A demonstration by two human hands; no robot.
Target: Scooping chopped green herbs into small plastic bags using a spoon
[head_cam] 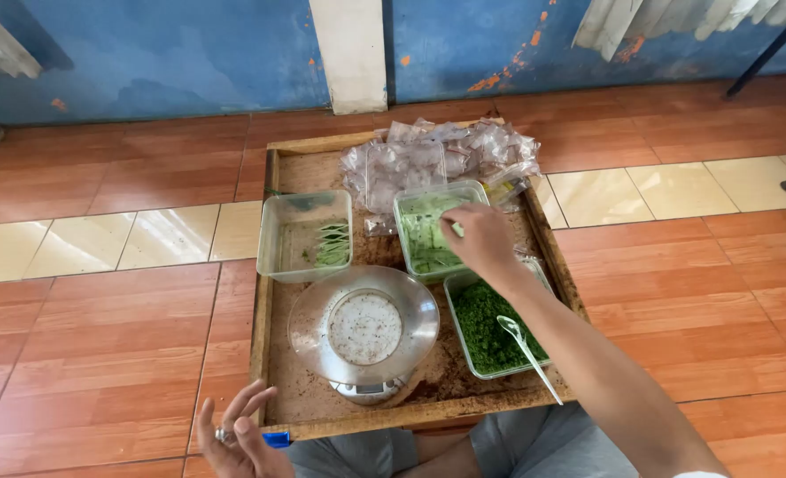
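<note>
My right hand [483, 239] reaches over the middle clear plastic container [430, 232] of pale green leaf pieces, fingers pinched on what looks like one green piece at its edge. My left hand [233, 434] hovers open at the near left corner of the wooden tray [269, 292], a ring on one finger, holding nothing. A round metal scale pan [363, 326] sits in the tray's front middle. Right of it a container of chopped dark greens [490, 327] holds a clear plastic spoon [524, 347]. A left container [305, 235] holds a few folded green leaves.
A heap of clear plastic bags [441, 155] lies at the tray's far end. The tray rests on a red-brown and cream tiled floor [109, 292] before a blue wall [145, 53]. A small blue object [275, 439] lies by my left hand.
</note>
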